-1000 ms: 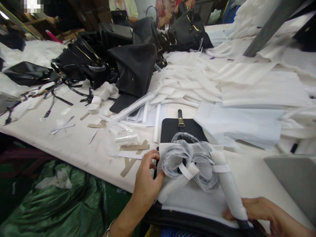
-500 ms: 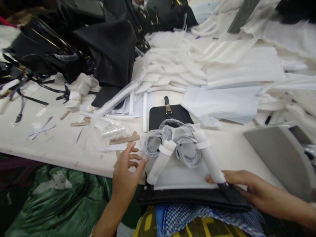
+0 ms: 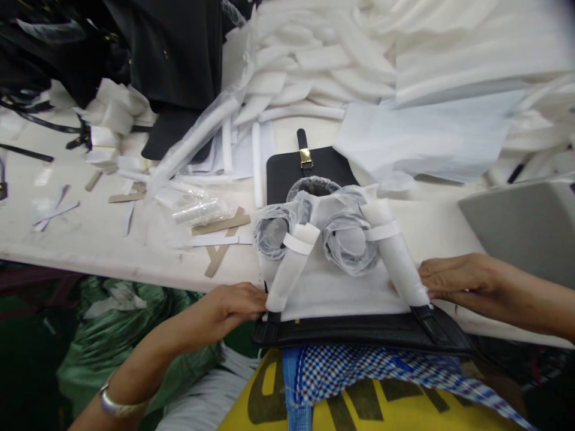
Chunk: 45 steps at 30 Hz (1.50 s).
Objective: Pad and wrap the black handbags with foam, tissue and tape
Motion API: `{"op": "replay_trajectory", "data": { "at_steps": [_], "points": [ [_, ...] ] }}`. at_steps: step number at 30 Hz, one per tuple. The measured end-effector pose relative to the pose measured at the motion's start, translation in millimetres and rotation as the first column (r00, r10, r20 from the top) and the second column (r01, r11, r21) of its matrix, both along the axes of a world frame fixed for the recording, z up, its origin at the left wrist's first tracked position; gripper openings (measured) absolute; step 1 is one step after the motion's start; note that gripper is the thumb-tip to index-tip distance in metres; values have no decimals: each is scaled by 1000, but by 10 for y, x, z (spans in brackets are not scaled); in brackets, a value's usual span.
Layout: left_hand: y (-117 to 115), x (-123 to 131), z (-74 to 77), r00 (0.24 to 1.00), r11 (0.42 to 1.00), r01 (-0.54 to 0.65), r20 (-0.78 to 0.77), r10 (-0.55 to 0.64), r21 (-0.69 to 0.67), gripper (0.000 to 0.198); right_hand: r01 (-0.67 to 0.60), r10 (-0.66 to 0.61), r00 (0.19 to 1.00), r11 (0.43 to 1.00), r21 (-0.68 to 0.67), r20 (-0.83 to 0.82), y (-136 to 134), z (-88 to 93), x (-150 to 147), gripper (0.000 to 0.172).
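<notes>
A black handbag lies on the table's front edge against my body, its top covered by white sheet padding. Two handle ends wrapped in white foam, a left one and a right one, are bound with white bands. Coils in clear film sit between and beside them. The bag's black flap with a gold buckle lies at the far side. My left hand grips the bag's left edge, fingertips partly hidden. My right hand holds its right side, fingers passing behind the wrapped handle.
White foam sheets and strips are heaped at the back. Black bags stand back left. Brown card strips and a plastic-wrapped roll lie left of the bag. A grey machine casing stands right; green sacking lies below left.
My left hand has come down from beside the coils, fingers spread, to the bag's left edge. The right hand stays at the right side. The view has tilted downward.
</notes>
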<state>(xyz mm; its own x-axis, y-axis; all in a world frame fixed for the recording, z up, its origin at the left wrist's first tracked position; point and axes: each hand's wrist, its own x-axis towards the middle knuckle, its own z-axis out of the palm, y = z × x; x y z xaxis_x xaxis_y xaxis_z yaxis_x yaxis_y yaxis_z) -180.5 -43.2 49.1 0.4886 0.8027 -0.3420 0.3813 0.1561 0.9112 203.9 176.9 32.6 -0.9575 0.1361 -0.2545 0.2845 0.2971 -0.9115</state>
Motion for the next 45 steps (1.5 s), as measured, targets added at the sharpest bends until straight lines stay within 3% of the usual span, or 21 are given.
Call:
{"op": "replay_trajectory", "data": {
  "at_steps": [3, 8, 13, 19, 24, 26, 30, 33, 38, 42, 45],
  "points": [
    [52, -40, -43, 996, 994, 2, 93, 9, -114, 19, -27, 34, 996, 996, -82, 79, 37, 0, 17, 35],
    [85, -69, -139, 983, 983, 8, 181, 26, -184, 34, -42, 67, 987, 984, -171, 146, 111, -90, 78, 42],
    [119, -105, -139, 988, 953, 8, 148, 38, -304, 29, -77, 110, 980, 978, -196, 165, 150, -161, 96, 37],
    [181, -55, -110, 988, 982, 7, 152, 22, -189, 20, -126, 127, 991, 991, 41, -31, 77, -218, 147, 37],
    [154, -29, -115, 997, 998, 55, 60, -54, -16, 15, -95, 154, 978, 928, 360, -138, 2, -152, 51, 37],
    [107, -16, -121, 998, 997, 60, -22, -59, 51, 19, -63, 134, 978, 918, 391, -158, -20, -129, -12, 37],
    [26, 34, -148, 990, 995, 43, -138, -31, 85, 28, -36, 78, 988, 958, 286, -137, -53, -123, -96, 37],
    [3, 96, -170, 985, 993, -22, -167, 41, 114, 27, 51, -29, 996, 966, 253, -90, -103, -130, -123, 30],
    [-58, 235, -140, 933, 962, -253, -237, 270, 100, 22, 301, -314, 949, 877, 376, -26, -270, -89, -179, 26],
    [-120, 313, -49, 860, 876, -476, -247, 447, -71, 23, 416, -438, 893, 892, 178, 107, -344, -79, -124, 34],
    [-123, 306, 26, 884, 864, -466, -153, 442, -191, 25, 403, -396, 896, 915, 5, 200, -322, -111, 15, 36]
  ]
}}
